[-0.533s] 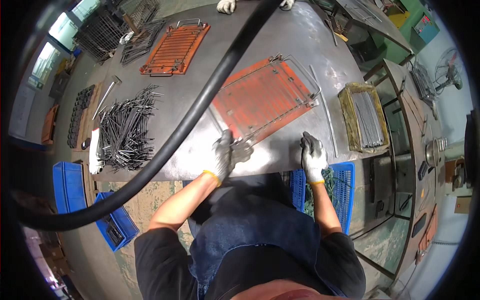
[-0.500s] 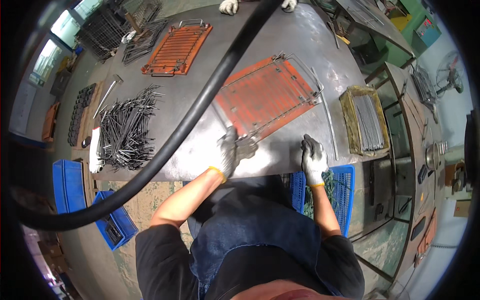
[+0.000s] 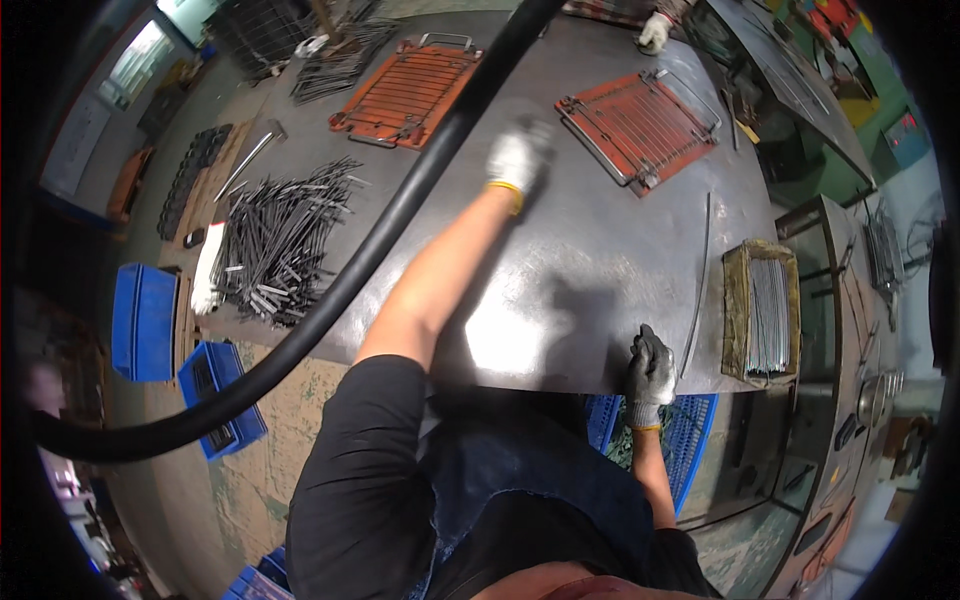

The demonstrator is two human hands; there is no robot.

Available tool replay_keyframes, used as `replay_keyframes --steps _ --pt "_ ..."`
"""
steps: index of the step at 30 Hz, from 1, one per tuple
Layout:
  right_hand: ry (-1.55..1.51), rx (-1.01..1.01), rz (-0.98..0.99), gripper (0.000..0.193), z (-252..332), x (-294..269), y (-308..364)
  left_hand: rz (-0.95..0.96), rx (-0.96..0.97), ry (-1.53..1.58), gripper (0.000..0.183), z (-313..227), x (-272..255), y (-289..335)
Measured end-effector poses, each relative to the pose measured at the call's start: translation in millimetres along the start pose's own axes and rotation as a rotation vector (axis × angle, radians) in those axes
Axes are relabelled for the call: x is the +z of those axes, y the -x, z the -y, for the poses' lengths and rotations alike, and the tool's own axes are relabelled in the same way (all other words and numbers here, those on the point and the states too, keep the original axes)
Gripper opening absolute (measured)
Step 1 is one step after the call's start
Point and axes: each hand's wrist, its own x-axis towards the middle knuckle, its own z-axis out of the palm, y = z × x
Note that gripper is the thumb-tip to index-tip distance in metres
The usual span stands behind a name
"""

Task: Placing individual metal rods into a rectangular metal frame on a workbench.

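Note:
My left hand (image 3: 520, 160), in a white glove with a yellow cuff, reaches far out over the grey metal table (image 3: 590, 250). Motion smears its fingers. To its right lies an orange jig (image 3: 640, 128) with thin rods and bent wire frame pieces on it, apart from the hand. Left of the hand, partly behind a black hose (image 3: 400, 215), is a second orange jig (image 3: 405, 92) carrying rods. My right hand (image 3: 652, 378), gloved with dark fingertips, is at the near table edge, fingers curled together; whatever they hold is hidden. A thin rod (image 3: 700, 290) lies beside it.
A heap of dark rods (image 3: 285, 245) lies at the left, near a hammer (image 3: 250, 160) and a white glove (image 3: 208, 270). A worn box of rods (image 3: 765, 315) sits at the right edge. Another person's gloved hand (image 3: 655, 33) is at the far side. Below stands a blue basket (image 3: 692, 450).
The nearer orange jig has gone from in front of me to the far right of the table. My left hand has left its near edge and stretched forward. My right hand stays near the table edge.

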Motion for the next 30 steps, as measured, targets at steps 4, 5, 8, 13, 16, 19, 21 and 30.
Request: replay_keyframes --steps 4,5,8,13,16,19,21,30 --pt "0.145 -0.216 0.068 0.017 15.9 -13.2 -7.9 -0.718 -0.399 1.034 0.010 84.4 -80.8 -40.6" --pt "0.178 -0.269 0.040 0.021 6.6 -14.1 -9.2 -0.808 -0.499 1.064 0.019 70.4 -92.4 -35.0" --pt "0.259 -0.274 0.054 0.031 7.1 -13.5 -5.0 -0.835 -0.903 0.115 0.037 70.4 -148.2 -26.8" --pt "0.348 -0.103 0.153 0.031 20.8 -18.5 -1.2 -0.621 -0.758 1.088 0.037 148.6 -146.2 -51.8" --pt "0.231 -0.208 0.086 0.028 17.7 -20.0 -3.8 -0.501 -0.667 1.507 0.034 155.7 -126.3 -41.6" --pt "0.324 -0.091 0.283 0.027 31.0 -15.1 -5.7 -0.140 -0.687 1.469 0.029 185.2 -118.7 -20.5" --pt "0.326 -0.200 0.148 0.028 15.9 -20.8 -3.5 -0.029 -0.686 1.427 0.026 141.4 -85.7 -2.6" --pt "0.126 -0.098 0.114 0.023 6.4 -4.8 -9.0 -0.152 -0.830 1.562 0.027 24.5 -89.8 114.3"
